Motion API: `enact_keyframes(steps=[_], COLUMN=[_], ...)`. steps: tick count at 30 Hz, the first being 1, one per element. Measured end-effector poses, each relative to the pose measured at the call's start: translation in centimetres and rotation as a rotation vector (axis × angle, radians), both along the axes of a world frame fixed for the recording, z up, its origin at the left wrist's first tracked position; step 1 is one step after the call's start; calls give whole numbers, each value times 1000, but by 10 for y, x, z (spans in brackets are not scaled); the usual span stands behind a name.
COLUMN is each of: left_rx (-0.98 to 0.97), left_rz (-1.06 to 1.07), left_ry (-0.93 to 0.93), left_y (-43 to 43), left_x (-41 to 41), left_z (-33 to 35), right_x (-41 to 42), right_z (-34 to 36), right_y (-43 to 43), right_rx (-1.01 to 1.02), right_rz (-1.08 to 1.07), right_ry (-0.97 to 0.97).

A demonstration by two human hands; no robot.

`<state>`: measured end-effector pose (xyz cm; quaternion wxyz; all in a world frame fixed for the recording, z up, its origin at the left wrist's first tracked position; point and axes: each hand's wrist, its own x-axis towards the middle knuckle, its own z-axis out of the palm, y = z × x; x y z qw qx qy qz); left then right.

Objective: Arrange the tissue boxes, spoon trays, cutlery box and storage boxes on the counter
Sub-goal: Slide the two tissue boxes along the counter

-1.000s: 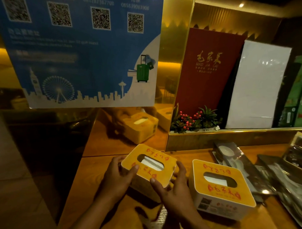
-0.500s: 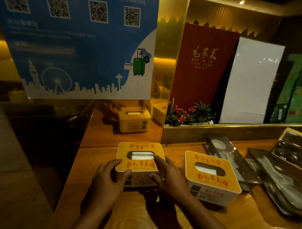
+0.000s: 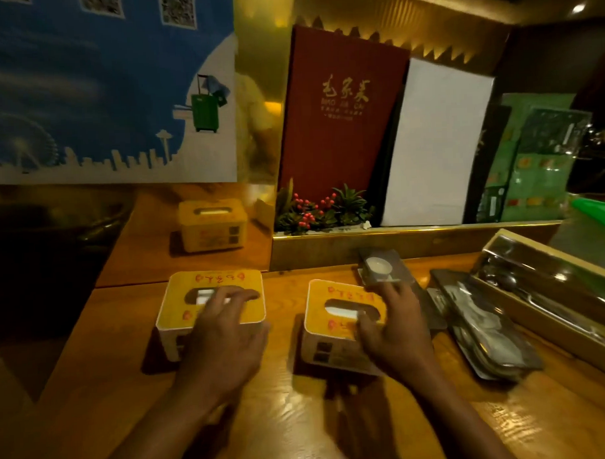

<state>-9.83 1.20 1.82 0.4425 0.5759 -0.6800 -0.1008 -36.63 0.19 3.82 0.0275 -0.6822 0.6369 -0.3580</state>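
Left hand: lay palm-down on the left tissue box, fingers loosely spread and stretched across the lid over its slot; the forearm rose from the bottom left.
Right hand: clasped the right tissue box, thumb on the lid beside the slot, fingers curled over the far right edge; the forearm came in from the bottom right. The view was blurred here.
Tissue boxes: both stood upright on the wooden table, side by side and apart, the left one near the mirrored wall.
Spoon trays: lay flat just right of the right hand.
Cutlery box: sat at the table's right end, beside the trays.
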Motion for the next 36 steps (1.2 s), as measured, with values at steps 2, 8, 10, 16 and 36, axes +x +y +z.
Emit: enact_keyframes(steps=[2,8,10,16,36], left_rx=[31,140,116,154,206], left_rz=[-124,-78,0,148,333], left_ry=[-125,-449,-467,-490,-581], left_y=[-1,-14,-16,-21,-35], left_x=[-34,-93,-96,-79,-79], left_z=[-7,-30,-33,-37,-45], right_x=[-42,-73,-73,-63,-46], right_z=[-8,-51,-57,-55,-50], right_y=[4,7,-5,-50,-70], right_rx=[117,266,219,127,271], right_rz=[-59,148,171,244,333], right_ry=[4,91,117,237,150])
